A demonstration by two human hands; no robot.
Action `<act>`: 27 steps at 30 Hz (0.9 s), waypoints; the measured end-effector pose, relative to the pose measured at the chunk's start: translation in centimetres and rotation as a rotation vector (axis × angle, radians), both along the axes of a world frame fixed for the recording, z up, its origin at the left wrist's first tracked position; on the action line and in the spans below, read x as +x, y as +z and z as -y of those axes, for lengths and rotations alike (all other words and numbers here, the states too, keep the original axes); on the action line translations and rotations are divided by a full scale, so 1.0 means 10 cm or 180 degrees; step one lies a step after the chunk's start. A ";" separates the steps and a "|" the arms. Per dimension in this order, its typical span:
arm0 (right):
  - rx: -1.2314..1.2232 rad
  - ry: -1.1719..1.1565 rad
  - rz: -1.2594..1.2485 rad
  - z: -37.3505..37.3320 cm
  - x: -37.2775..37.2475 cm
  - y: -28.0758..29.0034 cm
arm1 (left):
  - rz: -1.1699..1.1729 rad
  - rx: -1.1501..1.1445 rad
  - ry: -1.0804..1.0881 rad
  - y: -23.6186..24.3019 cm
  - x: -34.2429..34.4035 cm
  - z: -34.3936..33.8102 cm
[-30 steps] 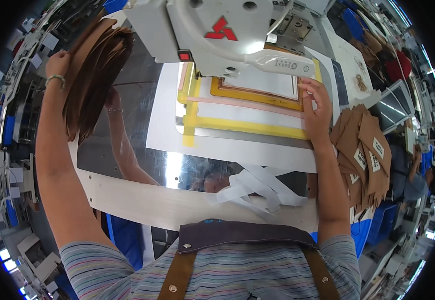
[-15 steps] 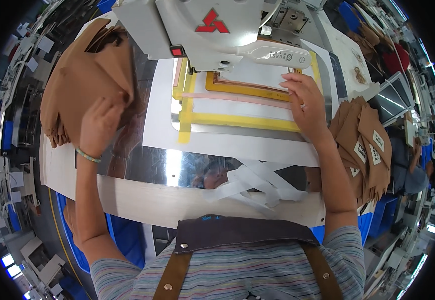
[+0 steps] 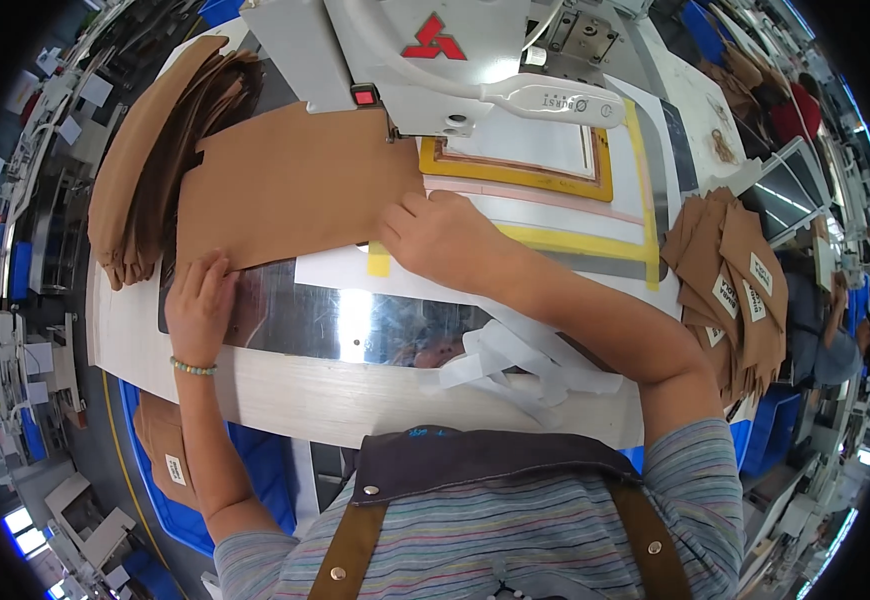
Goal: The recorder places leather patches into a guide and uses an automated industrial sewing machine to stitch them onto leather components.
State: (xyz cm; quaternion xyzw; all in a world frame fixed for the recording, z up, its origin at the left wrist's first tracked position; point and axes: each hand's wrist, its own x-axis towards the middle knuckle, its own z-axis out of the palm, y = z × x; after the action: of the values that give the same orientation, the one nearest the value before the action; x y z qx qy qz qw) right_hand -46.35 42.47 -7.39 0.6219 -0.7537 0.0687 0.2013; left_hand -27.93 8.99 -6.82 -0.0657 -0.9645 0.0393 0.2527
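1. Left of centre: left hand (image 3: 200, 300), fingers closed on the brown panel (image 3: 295, 190) at its near-left corner.
2. At centre: right hand (image 3: 437, 236), fingers curled onto its near-right corner.
3. Upper left: panel beside brown stack (image 3: 135, 165); uneven pulling could skew it against the yellow frame (image 3: 515, 178).

1. The brown panel (image 3: 295, 185) was thin, plain, broadly four-sided (a small notch marked its left side).
2. It spread crosswise over the counter (image 3: 305, 400), near-left corner at the left hand (image 3: 201, 295), near-right in the right hand (image 3: 445, 238).
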 end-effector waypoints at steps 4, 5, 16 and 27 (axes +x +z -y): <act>-0.0146 0.0012 -0.0273 -0.05 -0.01 0.01 | 0.0056 0.0032 0.0149 -0.06 0.18 0.36; -0.0343 0.0058 -0.0352 -0.06 -0.05 0.00 | 0.0095 0.0058 0.0258 -0.11 0.20 0.44; -0.0250 -0.0155 -0.0562 -0.69 -0.31 0.06 | 0.0132 -0.0084 -0.0289 -0.04 -0.56 0.19; -0.0634 -0.0402 -0.0144 -1.33 -0.43 0.15 | -0.0056 -0.0044 -0.0861 0.08 -1.14 -0.27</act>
State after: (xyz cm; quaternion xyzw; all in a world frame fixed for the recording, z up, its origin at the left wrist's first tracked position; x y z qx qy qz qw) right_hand -50.63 55.72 -5.88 0.5515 -0.7761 0.1163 0.2830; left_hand -39.31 11.72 -6.03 -0.1966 -0.9443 0.0121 0.2637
